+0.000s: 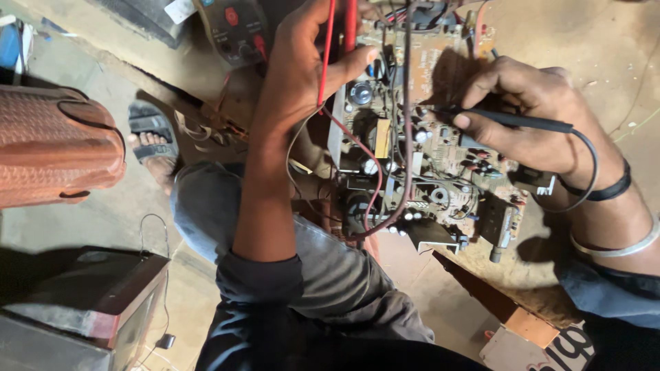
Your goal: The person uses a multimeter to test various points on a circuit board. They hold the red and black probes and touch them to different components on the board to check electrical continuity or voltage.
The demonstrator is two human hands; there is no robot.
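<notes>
From a sandalled foot (152,141) at left, half hidden by a knee, to a circuit board (419,137) centre, the left hand (302,65) pinches a red probe (350,27), tip hidden, while the right hand (529,113) pinches a black probe (509,120) onto the board.

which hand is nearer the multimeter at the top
Left. The left hand, holding the red probe, is right beside the multimeter; the right hand is far across the circuit board.
</notes>
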